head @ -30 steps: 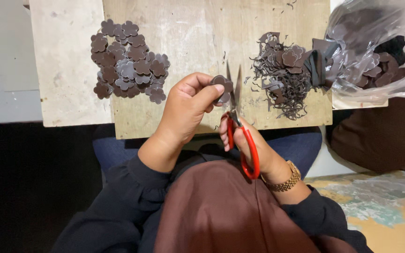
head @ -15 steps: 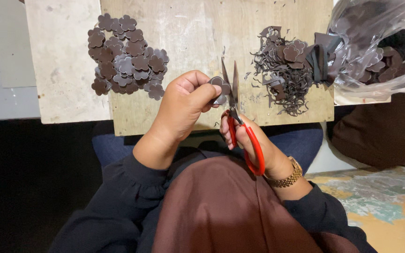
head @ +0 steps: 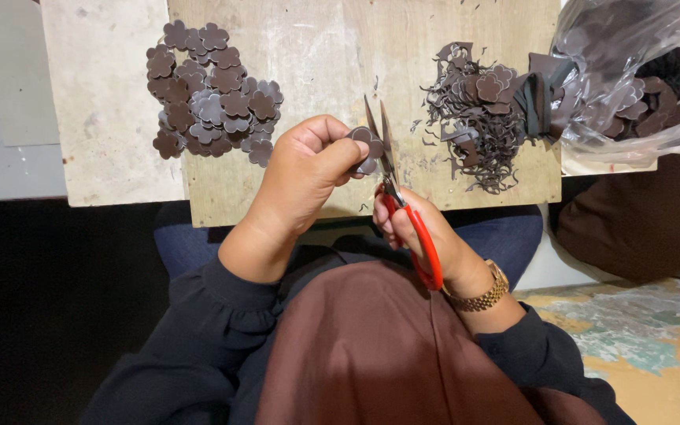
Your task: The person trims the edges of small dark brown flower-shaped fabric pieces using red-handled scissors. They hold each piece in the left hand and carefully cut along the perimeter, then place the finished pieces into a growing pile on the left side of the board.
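My left hand (head: 301,177) pinches a small dark brown flower-shaped piece (head: 365,140) between thumb and fingers, above the wooden board (head: 324,55). My right hand (head: 423,236) grips red-handled scissors (head: 403,208); their blades are parted and point away from me, right against the piece. A pile of cut flower shapes (head: 210,90) lies on the board to the left. A heap of thin dark trimmings (head: 478,126) lies to the right.
A clear plastic bag (head: 639,71) with several dark pieces sits at the board's right end. A pale slab (head: 104,102) adjoins the board on the left. My lap in brown cloth (head: 371,354) fills the foreground; a painted floor (head: 639,330) shows at the right.
The scissors and both hands have shifted slightly; the blades now stand more open against the flower piece, which my left hand has turned a little.
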